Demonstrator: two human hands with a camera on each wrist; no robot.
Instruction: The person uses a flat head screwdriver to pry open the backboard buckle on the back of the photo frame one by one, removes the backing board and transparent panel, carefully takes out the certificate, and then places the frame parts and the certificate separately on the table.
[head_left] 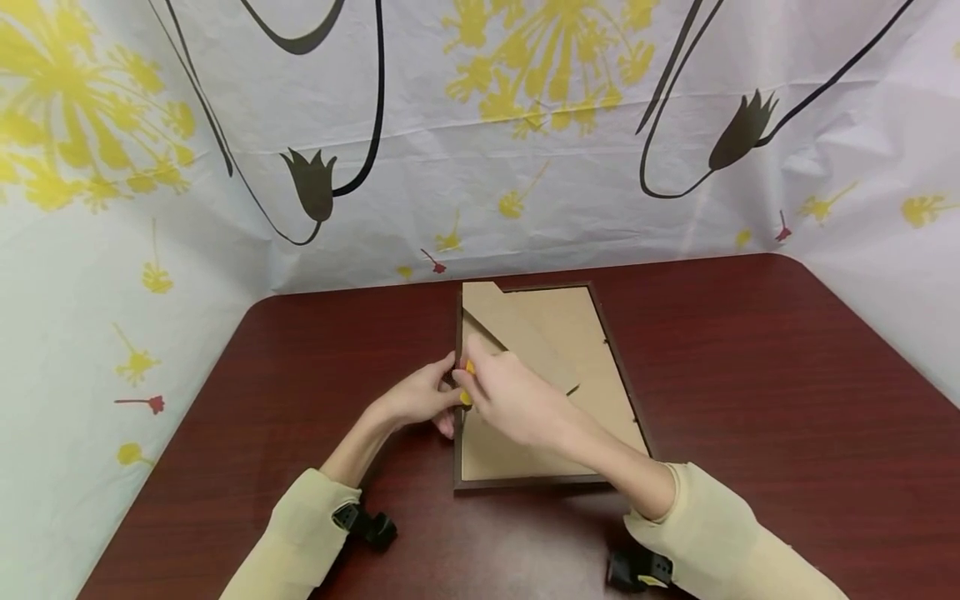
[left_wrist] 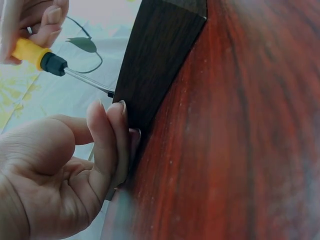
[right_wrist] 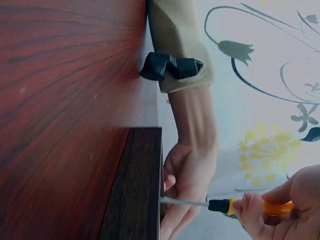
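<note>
A picture frame (head_left: pixel 528 482) lies face down, its brown backing board (head_left: pixel 525 450) facing up and a cardboard stand leg (head_left: pixel 542 346) slanting across it. With its right hand (head_left: pixel 525 404) the person grips the yellow handle of a screwdriver (right_wrist: pixel 275 208), whose metal shaft meets the frame's left side. In the left wrist view the screwdriver's dark tip rests right at the edge of the dark wood. The left hand (head_left: pixel 416 396) holds that same left side, fingers curled against the outer face close below the tip.
The frame lies toward the far edge of a dark red wooden table (head_left: pixel 750 400). Behind and at both sides hangs a white sheet (head_left: pixel 420 192) with flower prints. Each sleeve carries a black wrist camera, one at the left cuff (head_left: pixel 366 525).
</note>
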